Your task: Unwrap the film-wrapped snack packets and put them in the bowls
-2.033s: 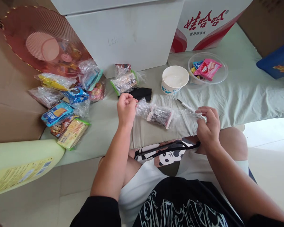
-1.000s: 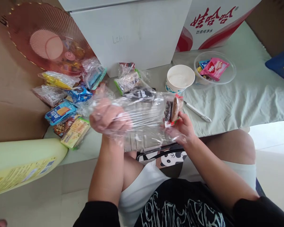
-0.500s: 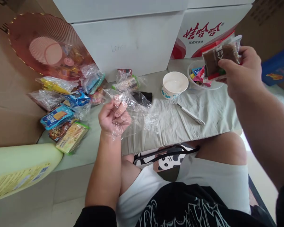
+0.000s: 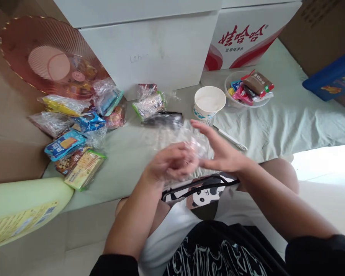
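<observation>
My left hand (image 4: 174,163) is closed on a crumpled clear plastic bag (image 4: 172,134), blurred by motion, above the front of the cloth-covered surface. Close on its right, my right hand (image 4: 222,151) has its thumb and fingers spread, at the bag's edge; I cannot tell whether it touches the film. A brown sachet (image 4: 258,82) with red corners lies on top of other small packets in a clear plastic bowl (image 4: 232,102). Left of that bowl stands a white paper cup (image 4: 209,101), with a white-handled knife-like tool (image 4: 229,138) lying in front of it.
Several snack packets (image 4: 66,143) are heaped at the left before a pink ribbed plate (image 4: 46,61). Another wrapped packet (image 4: 151,105) lies near a dark phone (image 4: 172,118). White boxes (image 4: 161,50) stand behind. A pale green container (image 4: 25,207) is at lower left.
My right hand let go of the brown sachet, now in the clear bowl, and came back to the middle. My left hand moved right and slightly down with the plastic bag.
</observation>
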`<action>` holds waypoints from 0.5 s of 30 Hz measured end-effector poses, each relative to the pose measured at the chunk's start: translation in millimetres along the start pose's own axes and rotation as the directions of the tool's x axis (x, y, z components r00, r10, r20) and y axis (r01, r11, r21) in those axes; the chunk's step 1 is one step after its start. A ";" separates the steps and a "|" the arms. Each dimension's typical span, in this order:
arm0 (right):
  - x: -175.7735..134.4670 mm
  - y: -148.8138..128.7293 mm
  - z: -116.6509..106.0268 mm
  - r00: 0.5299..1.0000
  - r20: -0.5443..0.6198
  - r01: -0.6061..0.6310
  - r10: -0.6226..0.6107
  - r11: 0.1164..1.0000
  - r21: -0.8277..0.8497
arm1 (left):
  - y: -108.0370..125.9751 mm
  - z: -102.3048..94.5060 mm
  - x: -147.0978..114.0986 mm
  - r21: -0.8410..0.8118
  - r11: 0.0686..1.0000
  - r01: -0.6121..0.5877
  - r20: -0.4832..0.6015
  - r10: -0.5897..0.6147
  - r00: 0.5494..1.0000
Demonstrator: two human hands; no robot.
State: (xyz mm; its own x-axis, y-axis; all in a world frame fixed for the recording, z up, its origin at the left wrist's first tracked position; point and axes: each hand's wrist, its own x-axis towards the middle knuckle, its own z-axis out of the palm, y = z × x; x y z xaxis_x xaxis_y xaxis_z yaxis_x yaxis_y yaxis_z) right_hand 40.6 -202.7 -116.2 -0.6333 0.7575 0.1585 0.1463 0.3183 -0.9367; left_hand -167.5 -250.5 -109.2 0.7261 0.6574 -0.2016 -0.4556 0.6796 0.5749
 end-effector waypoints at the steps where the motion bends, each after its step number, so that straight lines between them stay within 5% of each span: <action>1: 3.2 -3.2 8.0 0.993 0.115 -0.006 -0.005 0.996 0.091 | -5.9 5.4 1.7 0.005 0.998 0.055 0.027 -0.055 0.998; 4: 8.5 -7.7 15.3 0.952 0.306 -0.110 0.025 0.958 0.265 | -12.1 12.3 -2.3 0.015 0.995 0.096 0.043 -0.097 0.994; 8: -2.1 -1.3 7.7 0.956 0.205 -0.260 0.211 0.931 0.256 | 10.5 -2.9 -18.4 0.050 0.998 0.033 0.009 -0.033 0.999; 10: -12.1 6.0 5.3 0.941 0.138 -0.336 0.309 0.905 0.261 | 26.7 -16.1 -23.0 0.049 0.996 -0.073 -0.124 0.078 0.989; 12: -21.6 14.6 7.0 0.921 0.031 -0.378 0.388 0.875 0.302 | 37.9 -28.2 -22.0 0.020 0.949 -0.314 -0.335 0.302 0.893; 15: -29.5 26.0 16.3 0.834 -0.262 -0.358 0.486 0.837 0.415 | 36.1 -38.5 -9.9 0.085 0.796 -0.599 -0.577 0.529 0.622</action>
State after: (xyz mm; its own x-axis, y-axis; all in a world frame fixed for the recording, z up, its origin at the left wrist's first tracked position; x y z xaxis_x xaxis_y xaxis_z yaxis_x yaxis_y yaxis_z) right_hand 50.7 -226.0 -150.4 -0.2584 0.9354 -0.2413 0.0339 -0.2408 -0.9700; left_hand -211.0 -219.9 -116.9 -0.0870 0.9564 -0.2789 -0.7539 0.1198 0.6459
